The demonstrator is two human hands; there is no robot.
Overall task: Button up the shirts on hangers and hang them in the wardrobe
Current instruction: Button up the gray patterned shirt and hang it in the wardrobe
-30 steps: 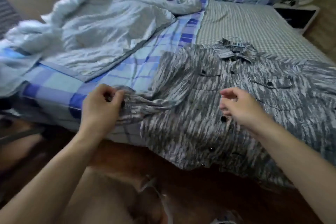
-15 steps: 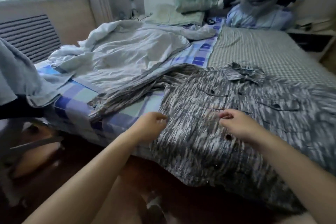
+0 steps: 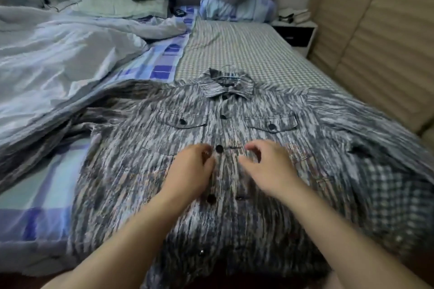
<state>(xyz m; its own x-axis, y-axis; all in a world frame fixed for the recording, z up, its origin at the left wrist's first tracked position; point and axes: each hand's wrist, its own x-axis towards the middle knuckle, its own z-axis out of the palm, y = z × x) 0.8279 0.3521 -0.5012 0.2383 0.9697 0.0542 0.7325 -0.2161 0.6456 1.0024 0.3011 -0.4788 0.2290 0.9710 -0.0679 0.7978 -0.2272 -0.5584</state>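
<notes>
Left hand [image 3: 192, 171] rests curled on the shirt [image 3: 145, 171], fingertips beside a dark button [image 3: 219, 148]; whether it pinches cloth is unclear. Right hand [image 3: 265, 166] hovers at three o'clock, fingers loosely curled, empty. Shirt lies spread on the bed [image 3: 246, 54], collar [image 3: 225, 84] toward twelve o'clock.

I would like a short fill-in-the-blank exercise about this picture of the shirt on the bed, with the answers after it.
1. The grey streaked shirt lies flat on the ____.
2. Each chest pocket flap closes with one ____ button.
3. Between the left hand and the right hand shows one button of the ____.
4. The collar points ____ from the person.

Answers: bed; black; shirt; away
</notes>
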